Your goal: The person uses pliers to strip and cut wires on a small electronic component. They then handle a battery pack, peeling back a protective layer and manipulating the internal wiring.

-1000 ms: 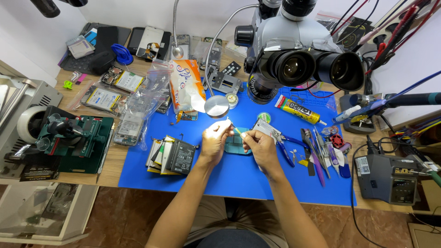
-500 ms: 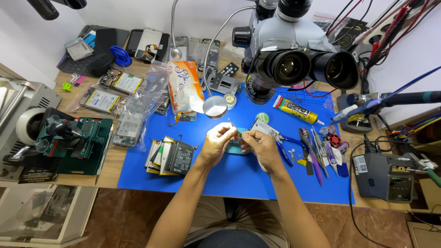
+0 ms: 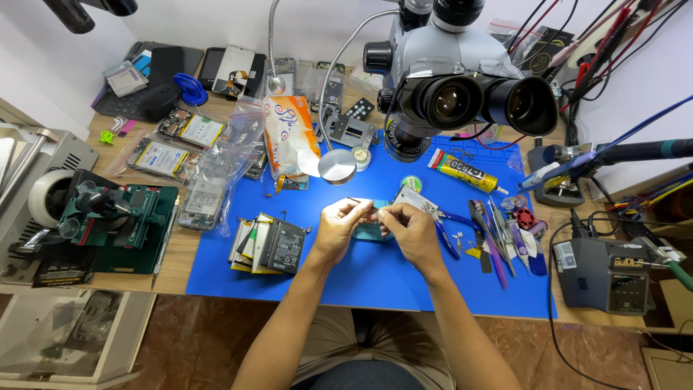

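Both my hands meet over the middle of a blue work mat. My left hand and my right hand hold a small teal phone part between them, fingertips pinched together above it. A thin dark tool or strip sticks out from my left fingers; I cannot tell which. The part is mostly hidden by my fingers. A stack of phone batteries lies just left of my left hand.
A stereo microscope hangs over the mat's far side beside a gooseneck lamp. Tweezers and pliers lie right of my hands, a yellow glue tube behind. A soldering station stands right, a green jig left.
My hands have drawn closer together over the teal part, fingertips now touching. The view has shifted slightly.
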